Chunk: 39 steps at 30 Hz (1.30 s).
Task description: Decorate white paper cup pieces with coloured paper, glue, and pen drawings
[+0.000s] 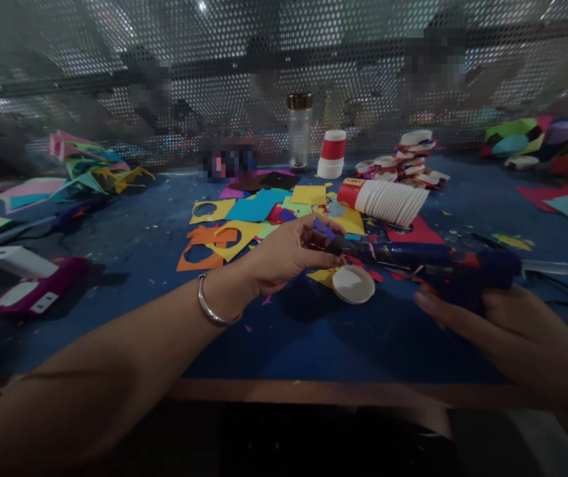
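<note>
My right hand (507, 324) is closed round the handle of a dark blue glue gun (443, 262), whose barrel lies level and points left. Its tip meets a small purple paper piece (324, 230) that my left hand (288, 255) pinches between thumb and fingers. A silver bangle (212, 308) sits on my left wrist. Just below the glue gun's tip, a small white paper cup (353, 283) rests on the blue table (284, 344).
Cut coloured paper sheets (244, 218) with round holes lie behind my left hand. A lying stack of red-and-white cups (388, 199), an upright stack (332, 154), a clear bottle (299, 131) and cup pieces (413, 162) stand further back. Perforated metal screen behind.
</note>
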Each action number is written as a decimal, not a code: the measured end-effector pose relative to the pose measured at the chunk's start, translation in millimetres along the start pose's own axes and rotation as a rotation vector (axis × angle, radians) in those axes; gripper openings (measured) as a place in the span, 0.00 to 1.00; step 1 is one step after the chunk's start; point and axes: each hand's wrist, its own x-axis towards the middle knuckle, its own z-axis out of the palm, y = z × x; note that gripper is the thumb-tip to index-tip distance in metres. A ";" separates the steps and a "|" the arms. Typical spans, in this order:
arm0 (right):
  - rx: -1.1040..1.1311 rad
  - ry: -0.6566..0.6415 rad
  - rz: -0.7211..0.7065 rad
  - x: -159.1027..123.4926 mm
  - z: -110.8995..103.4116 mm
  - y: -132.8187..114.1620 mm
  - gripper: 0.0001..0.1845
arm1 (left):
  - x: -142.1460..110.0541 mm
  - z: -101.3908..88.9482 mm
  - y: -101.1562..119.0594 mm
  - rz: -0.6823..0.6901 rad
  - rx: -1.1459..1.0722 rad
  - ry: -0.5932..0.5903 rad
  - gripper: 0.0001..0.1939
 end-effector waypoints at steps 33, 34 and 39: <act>0.056 0.050 0.047 -0.3 -2.5 -4.3 0.23 | -1.5 -0.5 4.4 -0.022 -0.077 -0.028 0.19; 0.054 0.045 0.055 0.3 -2.9 -6.1 0.25 | -1.8 -0.2 5.5 -0.025 -0.096 -0.028 0.19; 0.010 0.049 0.118 0.5 -5.1 -11.2 0.36 | -3.6 2.7 12.7 -0.042 -0.172 0.032 0.19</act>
